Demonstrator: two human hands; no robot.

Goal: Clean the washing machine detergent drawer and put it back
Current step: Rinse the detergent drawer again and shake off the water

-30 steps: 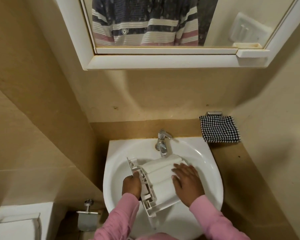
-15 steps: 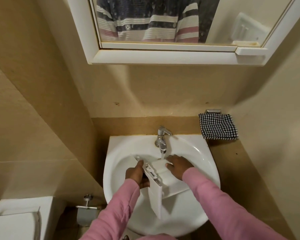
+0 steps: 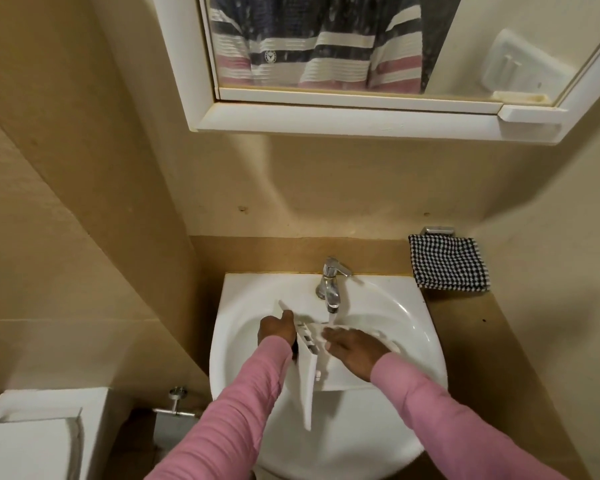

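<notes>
Our left hand (image 3: 276, 331) grips the white plastic detergent drawer (image 3: 308, 389) by its rim while our right hand (image 3: 355, 351) presses flat on it. It's light, stiff and probably slippery when wet.

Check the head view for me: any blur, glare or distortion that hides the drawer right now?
Head view: wide-angle bowing bends the mirror frame; warm, dim light, with a small highlight on the tap; the white drawer barely separates from the white basin; the right hand looks slightly soft.
</notes>
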